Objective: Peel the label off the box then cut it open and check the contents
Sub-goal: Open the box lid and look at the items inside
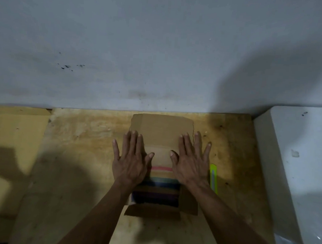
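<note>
A brown cardboard box (160,130) lies open on the wooden table, its far flap folded back toward the wall and a near flap hanging toward me. Inside it shows a striped thing (159,186) with pink, tan, green, blue and dark bands. My left hand (129,160) rests flat, fingers spread, on the box's left side. My right hand (191,162) lies flat the same way on the right side. Neither hand holds anything. A lime-green utility knife (213,178) sits on the table just right of the box, partly behind my right hand.
The worn wooden table (82,154) ends at a grey wall (160,55). A white ceramic basin (295,167) stands at the right edge. A flat piece of tan cardboard (12,141) lies at the left.
</note>
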Tool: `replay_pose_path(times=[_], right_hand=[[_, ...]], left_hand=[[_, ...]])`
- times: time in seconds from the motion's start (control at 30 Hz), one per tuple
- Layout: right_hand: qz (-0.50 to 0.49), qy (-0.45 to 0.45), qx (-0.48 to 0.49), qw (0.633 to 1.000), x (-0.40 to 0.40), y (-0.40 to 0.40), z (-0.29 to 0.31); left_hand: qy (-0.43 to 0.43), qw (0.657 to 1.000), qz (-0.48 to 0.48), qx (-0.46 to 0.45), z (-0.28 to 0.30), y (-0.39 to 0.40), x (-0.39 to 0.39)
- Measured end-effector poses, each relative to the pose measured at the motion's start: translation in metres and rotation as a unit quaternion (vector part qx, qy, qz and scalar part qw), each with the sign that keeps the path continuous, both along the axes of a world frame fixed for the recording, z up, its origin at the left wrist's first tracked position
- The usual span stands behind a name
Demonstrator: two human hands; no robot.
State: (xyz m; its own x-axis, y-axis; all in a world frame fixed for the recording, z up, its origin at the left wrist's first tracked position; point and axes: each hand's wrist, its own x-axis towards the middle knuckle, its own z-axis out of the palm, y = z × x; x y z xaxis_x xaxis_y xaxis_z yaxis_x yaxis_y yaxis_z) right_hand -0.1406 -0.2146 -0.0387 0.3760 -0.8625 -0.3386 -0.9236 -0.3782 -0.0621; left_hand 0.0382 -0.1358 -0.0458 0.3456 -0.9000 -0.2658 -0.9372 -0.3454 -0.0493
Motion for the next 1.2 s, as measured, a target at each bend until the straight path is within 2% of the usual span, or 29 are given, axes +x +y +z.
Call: replay_pose_path(times=[0.23, 0.47, 0.57, 0.7, 0.87, 1.03, 1.2], right_hand=[[0.039, 0.003, -0.004, 0.999, -0.005, 0.017, -0.013], [0.011, -0.058, -0.071, 0.996, -0.005, 0.049, 0.011], [-0.033, -0.087, -0.073, 0.993, -0.011, 0.086, 0.023], [-0.064, -0.115, -0.052, 0.99, -0.02, 0.142, 0.012], [-0.109, -0.112, -0.066, 0.985, -0.031, 0.158, -0.007], [-0.048, -0.072, -0.089, 0.992, -0.043, 0.159, -0.029], [-0.033, -0.062, -0.129, 0.989, -0.046, 0.16, -0.042]], left_hand=[[0.058, 0.998, 0.003, 0.016, -0.007, 0.029, 0.014], [0.115, 0.993, -0.032, -0.018, 0.015, 0.062, -0.001], [0.135, 0.99, -0.033, -0.02, 0.019, 0.09, -0.009], [0.132, 0.991, 0.0, -0.026, 0.014, 0.123, -0.018], [0.167, 0.984, 0.067, -0.013, 0.001, 0.142, -0.024], [0.185, 0.979, 0.081, 0.007, -0.01, 0.152, -0.03], [0.176, 0.978, 0.112, 0.009, -0.019, 0.158, -0.039]])
